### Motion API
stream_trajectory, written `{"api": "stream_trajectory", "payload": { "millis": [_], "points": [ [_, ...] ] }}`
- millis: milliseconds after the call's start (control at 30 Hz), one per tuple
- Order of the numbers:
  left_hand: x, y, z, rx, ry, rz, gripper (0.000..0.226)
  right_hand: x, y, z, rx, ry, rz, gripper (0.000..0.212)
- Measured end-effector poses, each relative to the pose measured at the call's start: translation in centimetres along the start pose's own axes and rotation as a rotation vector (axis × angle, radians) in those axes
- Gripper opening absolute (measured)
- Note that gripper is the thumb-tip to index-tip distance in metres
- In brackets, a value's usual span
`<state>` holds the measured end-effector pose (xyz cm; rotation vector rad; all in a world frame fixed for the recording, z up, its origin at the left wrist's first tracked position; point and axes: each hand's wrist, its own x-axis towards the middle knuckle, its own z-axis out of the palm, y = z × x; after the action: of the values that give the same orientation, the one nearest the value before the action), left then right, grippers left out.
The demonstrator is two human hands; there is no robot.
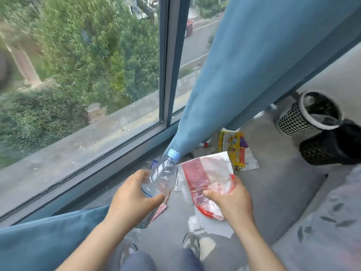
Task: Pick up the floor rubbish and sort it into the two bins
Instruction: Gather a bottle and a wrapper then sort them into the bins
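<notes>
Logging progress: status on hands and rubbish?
Left hand grips clear bottle. Right hand holds red-and-white bag. Yellow wrapper on floor ahead. White bin, black bin beyond, unblocked.

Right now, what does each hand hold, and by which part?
Left hand grips the bottle round its lower body; right hand pinches the bag at its near end.

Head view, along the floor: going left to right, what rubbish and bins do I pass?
bottle → red bag → yellow packet → white bin → black bin
</notes>
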<state>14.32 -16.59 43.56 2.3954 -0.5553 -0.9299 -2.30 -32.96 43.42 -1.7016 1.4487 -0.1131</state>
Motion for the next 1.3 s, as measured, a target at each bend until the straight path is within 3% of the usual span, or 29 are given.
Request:
{"api": "stream_trajectory", "payload": {
  "millis": [200, 400, 700, 1000, 1300],
  "points": [
    [-9.8, 8.9, -6.6, -0.080, 0.012, 0.069, 0.046, -8.8, -7.1, -9.9, 0.080, 0.084, -0.010, 0.051],
    [-15.6, 14.8, -12.3, -0.115, 0.026, 0.151, 0.055, -15.2, -12.5, -18.4, 0.163, 0.244, -0.053, 0.051],
    [-20.8, 23.3, -17.1, -0.094, 0.014, 0.461, 0.058, -23.1, -15.8, -25.6, 0.408, 0.543, -0.077, 0.049],
    [-24.3, 30.5, -14.3, -0.123, -0.071, 0.583, 0.036, -25.5, -13.0, -33.0, 0.489, 0.707, -0.033, 0.053],
    [-28.8, 39.7, -7.2, -0.145, -0.120, 0.653, 0.033, -25.4, -7.6, -43.7, 0.561, 0.759, -0.045, 0.053]
  ]
}}
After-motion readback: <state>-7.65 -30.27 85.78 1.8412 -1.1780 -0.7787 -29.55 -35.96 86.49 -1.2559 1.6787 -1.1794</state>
